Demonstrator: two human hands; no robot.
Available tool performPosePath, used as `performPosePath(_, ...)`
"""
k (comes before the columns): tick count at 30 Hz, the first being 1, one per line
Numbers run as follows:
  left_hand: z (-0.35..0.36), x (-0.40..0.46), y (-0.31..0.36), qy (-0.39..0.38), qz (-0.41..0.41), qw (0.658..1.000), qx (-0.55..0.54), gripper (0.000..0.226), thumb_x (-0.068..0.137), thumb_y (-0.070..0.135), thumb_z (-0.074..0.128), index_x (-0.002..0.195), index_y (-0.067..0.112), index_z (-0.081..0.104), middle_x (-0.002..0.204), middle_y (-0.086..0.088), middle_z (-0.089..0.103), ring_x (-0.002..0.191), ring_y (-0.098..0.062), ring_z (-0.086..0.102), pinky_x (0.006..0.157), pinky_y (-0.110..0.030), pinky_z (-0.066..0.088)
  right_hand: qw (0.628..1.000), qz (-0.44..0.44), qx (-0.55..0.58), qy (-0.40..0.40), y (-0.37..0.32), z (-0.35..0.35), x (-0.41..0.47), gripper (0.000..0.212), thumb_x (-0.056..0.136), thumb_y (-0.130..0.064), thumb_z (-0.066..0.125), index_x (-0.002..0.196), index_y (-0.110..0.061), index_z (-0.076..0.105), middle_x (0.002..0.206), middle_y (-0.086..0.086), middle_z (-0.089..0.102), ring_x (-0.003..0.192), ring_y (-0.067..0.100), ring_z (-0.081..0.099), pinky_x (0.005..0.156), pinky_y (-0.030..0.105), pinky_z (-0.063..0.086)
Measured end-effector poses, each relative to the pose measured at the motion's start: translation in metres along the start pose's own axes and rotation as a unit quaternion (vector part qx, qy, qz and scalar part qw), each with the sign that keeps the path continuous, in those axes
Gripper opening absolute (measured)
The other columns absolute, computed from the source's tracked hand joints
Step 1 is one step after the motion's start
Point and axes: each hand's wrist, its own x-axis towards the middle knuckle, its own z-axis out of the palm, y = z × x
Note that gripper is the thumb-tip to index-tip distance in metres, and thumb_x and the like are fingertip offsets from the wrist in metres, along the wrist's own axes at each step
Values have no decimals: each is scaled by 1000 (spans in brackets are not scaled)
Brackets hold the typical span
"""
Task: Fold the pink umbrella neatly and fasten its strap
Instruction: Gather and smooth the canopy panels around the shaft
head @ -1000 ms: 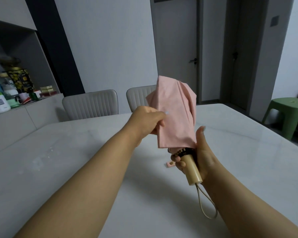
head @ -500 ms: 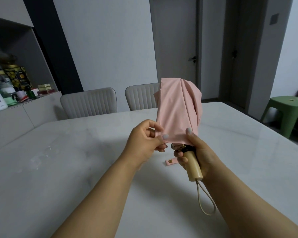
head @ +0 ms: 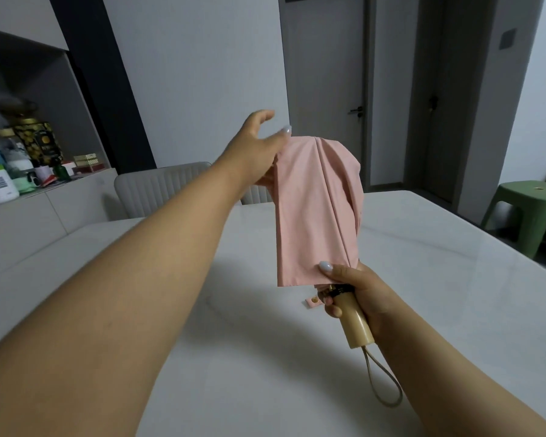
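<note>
Pink umbrella (head: pixel 316 212) held upright above the table (head: pixel 454 279), a bit right of the middle, top end pointing up and away. Kept off the table so the cloth hangs free and can be turned.

Right hand (head: pixel 353 294) wrapped around the wooden handle (head: pixel 356 323), fingers curled tight on it, thumb (head: pixel 327 268) pressing the bottom edge of the cloth flat. Probably done to keep a smoothed flap from sliding loose. Cord loop (head: pixel 382 383) dangling from the handle's near end.

Left hand (head: pixel 259 149) up at the far top left corner of the cloth. Thumb lying on the top edge, fingers mostly hidden behind the cloth, so cannot tell for sure if pinching or only touching. Looks like pulling a flap straight along its fold.

Strap (head: pixel 312 300) sticking out just left of the handle, under the cloth, snap showing, not yet wrapped around. Cloth loose and puffy on the right side, so folding seems only partly done.

Grey chair (head: pixel 158 190) at the far side, green stool (head: pixel 530 200) far right.
</note>
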Motion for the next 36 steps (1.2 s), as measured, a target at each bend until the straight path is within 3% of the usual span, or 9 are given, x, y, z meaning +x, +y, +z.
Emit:
performPosePath(3,-1,11,10,-55,-8,997,52,26,97,42,52,104,18,58,89,-4,60,78,-24,67,63,-31,61,1000,8,1,-2,0,-1,0,42,63,-22,73,95,-5,52,56,8,56,44,18,49,37,22,42)
performPosePath(7,-3,19,9,-77,-2,994,74,20,96,31,58,87,13,56,74,-4,56,56,-18,61,54,-28,59,999,24,39,-7,-1,-2,1,57,60,-29,79,104,-5,51,58,10,57,42,18,50,36,22,44)
performPosePath(13,-1,15,-8,-37,-47,994,-87,26,95,15,61,71,12,50,71,-6,59,58,-16,61,56,-27,57,991,20,133,-28,-6,-3,0,105,24,-37,96,111,-9,45,59,13,56,37,17,50,33,22,43)
performPosePath(19,18,12,-27,85,-58,989,-104,15,92,5,63,100,13,53,94,-9,61,72,-19,66,59,-30,58,990,21,127,-55,-6,-3,-3,74,41,-19,87,99,-7,42,52,10,52,32,14,46,31,20,41)
performPosePath(24,26,18,-32,105,-109,986,-65,11,85,8,64,93,11,57,99,-11,65,80,-25,67,72,-38,60,998,-4,67,-9,-4,-2,-2,65,54,-12,75,111,-7,43,56,10,52,41,17,46,35,22,41)
performPosePath(27,28,13,-20,162,-128,977,57,41,80,13,54,121,7,53,126,-13,57,108,-33,59,91,-44,53,999,-20,8,29,-3,1,-1,67,60,-10,73,119,-8,42,58,10,56,45,21,48,39,25,42)
performPosePath(29,39,-2,-12,210,-33,951,226,38,90,14,46,127,11,50,134,-11,50,121,-33,45,99,-41,44,998,-29,-30,47,-3,4,-3,66,60,-11,74,118,-8,43,61,12,58,45,21,49,41,27,43)
performPosePath(32,73,-25,-17,134,134,900,393,45,99,28,35,141,15,39,150,-8,36,137,-31,26,114,-40,21,995,-43,-69,55,-5,12,-6,51,57,-10,72,101,-17,47,65,14,58,46,20,49,45,29,45)
performPosePath(36,93,-20,-34,19,4,949,316,64,103,43,21,154,16,-7,164,-7,-7,150,-31,-5,121,-46,2,993,-70,-80,49,-7,17,-9,35,66,1,70,86,-18,49,58,12,58,47,21,48,47,32,44)
